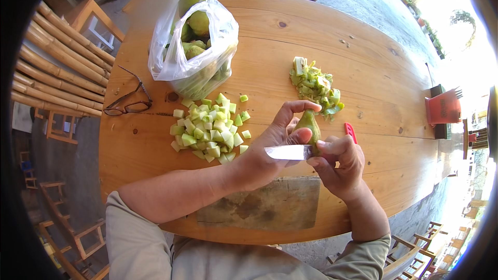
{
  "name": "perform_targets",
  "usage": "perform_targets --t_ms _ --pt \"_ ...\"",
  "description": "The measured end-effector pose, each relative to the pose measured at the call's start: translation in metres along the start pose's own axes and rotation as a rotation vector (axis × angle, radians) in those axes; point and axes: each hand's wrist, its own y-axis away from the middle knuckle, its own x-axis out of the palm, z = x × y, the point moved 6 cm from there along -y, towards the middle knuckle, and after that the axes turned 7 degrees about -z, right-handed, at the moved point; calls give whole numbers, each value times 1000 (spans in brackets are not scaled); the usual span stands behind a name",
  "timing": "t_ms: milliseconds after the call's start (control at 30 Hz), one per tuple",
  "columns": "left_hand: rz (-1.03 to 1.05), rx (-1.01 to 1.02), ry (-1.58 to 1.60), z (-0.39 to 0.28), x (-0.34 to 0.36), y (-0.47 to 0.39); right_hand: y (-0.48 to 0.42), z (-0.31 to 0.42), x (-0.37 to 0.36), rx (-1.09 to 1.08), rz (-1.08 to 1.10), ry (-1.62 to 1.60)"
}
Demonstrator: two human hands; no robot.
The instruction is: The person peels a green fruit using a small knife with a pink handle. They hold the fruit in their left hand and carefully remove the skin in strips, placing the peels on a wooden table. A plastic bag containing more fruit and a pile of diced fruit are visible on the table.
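My left hand [286, 130] holds a green chayote [309, 122] by its upper part, fingers curled around it. In my right hand [342, 163] is a knife [290, 152], its broad blade pointing left across the chayote's lower end, with thumb and fingertips close against the fruit. A red handle end [350, 131] shows just beyond the right hand; whether it belongs to the knife I cannot tell. Left of my hands lies a heap of pale green chayote cubes [206, 128]. Peelings and trimmed pieces [317, 85] form a smaller pile beyond the chayote.
A white plastic bag [167, 60] of whole chayotes stands at the back left of the wooden table [264, 50]. Eyeglasses [134, 105] lie near the left edge. A stained board or mat [264, 208] is below my forearms. A red container [443, 107] stands at the right edge.
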Motion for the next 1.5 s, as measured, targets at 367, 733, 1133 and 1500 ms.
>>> perform_targets --t_ms 367,733,1133,1500 --pt "-53 -10 110 -3 1 0 -3 2 -2 31 32 88" --pt "-91 9 36 3 -3 5 -5 2 -8 29 5 67" --pt "0 102 -65 9 -7 4 -1 -1 -3 78 26 -109" --pt "-59 108 -161 -2 0 7 6 -15 -2 163 -104 -228"
